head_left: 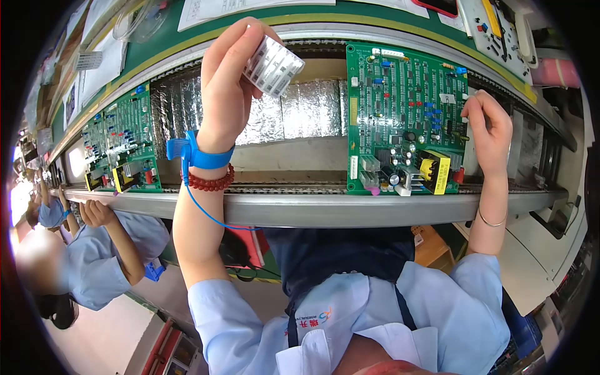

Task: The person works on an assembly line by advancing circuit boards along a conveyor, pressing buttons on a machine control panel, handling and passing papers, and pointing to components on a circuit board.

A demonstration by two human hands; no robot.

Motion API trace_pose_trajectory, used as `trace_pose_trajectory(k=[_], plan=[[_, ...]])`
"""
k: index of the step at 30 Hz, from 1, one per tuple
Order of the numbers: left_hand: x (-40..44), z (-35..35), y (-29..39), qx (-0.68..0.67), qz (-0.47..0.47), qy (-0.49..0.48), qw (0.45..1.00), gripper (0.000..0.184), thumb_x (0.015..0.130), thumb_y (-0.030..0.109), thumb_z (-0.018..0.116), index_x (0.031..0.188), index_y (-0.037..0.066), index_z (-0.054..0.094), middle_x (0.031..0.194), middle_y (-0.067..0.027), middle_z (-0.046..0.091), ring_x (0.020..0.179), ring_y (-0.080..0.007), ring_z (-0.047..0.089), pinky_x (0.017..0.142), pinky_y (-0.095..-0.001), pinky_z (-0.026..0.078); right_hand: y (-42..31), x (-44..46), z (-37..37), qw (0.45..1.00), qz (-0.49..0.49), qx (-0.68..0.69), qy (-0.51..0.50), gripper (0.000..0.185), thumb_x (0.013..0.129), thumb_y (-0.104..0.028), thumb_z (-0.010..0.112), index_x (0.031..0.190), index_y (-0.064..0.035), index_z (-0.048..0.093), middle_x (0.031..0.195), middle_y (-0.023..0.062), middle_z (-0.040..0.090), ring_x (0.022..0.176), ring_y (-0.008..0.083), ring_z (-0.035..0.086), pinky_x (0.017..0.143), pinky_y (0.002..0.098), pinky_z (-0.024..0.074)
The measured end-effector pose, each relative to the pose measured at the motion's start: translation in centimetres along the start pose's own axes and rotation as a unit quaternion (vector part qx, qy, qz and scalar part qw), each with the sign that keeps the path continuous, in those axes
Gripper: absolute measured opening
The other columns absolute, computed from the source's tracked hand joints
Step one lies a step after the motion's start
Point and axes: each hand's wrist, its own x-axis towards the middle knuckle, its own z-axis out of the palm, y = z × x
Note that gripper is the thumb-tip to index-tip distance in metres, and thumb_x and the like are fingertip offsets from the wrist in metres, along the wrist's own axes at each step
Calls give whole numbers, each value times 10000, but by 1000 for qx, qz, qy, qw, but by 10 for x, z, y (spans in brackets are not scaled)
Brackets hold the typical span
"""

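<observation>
My left hand (232, 81) is raised over the conveyor track, its fingers closed on a sheet of white labels (274, 66) with rows of dark print. A blue wrist strap (210, 154) with a cord circles that wrist. To its right a green circuit board (390, 115) lies across the rails, carrying capacitors, red and blue parts and a yellow transformer (440, 172). A small white label (447, 99) sits near the board's right edge. My right hand (492, 128) is at that edge with fingers pinched together; whatever they hold, if anything, is hidden.
A second populated circuit board (122, 140) stands further left on the track. The metal front rail (312, 210) runs between my body and the boards. At lower left a co-worker (103, 259) sits close to the line. Papers (250, 11) and loose parts lie along the back.
</observation>
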Motion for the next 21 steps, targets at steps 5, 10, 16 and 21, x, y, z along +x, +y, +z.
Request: trace_pose_trajectory(k=[5, 10, 16, 21], plan=[[0, 0, -1, 8, 6, 6, 1000, 290, 942, 193, 328, 798, 6, 497, 750, -58, 482, 630, -91, 422, 552, -210, 328, 1, -1, 1, 1000, 7, 10, 1, 166, 861, -48, 521, 722, 36, 490, 640, 26, 490, 585, 83, 426, 551, 212, 343], [2, 1, -2, -7, 55, -20, 998, 305, 941, 208, 336, 781, 6, 499, 741, -56, 478, 622, -87, 422, 543, -209, 326, 0, -1, -1, 1000, 17, 7, -7, 162, 863, -48, 519, 727, 36, 489, 641, 26, 489, 593, 81, 430, 553, 211, 345], [2, 0, -2, -16, 40, -19, 999, 311, 939, 213, 338, 779, 5, 505, 730, -53, 479, 609, -89, 423, 528, -212, 325, 1, -1, -1, 1000, 17, 8, -5, 157, 861, -43, 517, 729, 36, 487, 643, 27, 486, 597, 84, 429, 557, 212, 346], [-1, 3, -1, -11, -1, 9, 1000, 315, 940, 215, 342, 758, 11, 498, 711, -56, 477, 603, -96, 423, 528, -213, 325, -2, -1, 1, 1000, 16, 3, 0, 156, 857, -33, 517, 720, 37, 488, 639, 32, 485, 598, 89, 434, 563, 214, 349]])
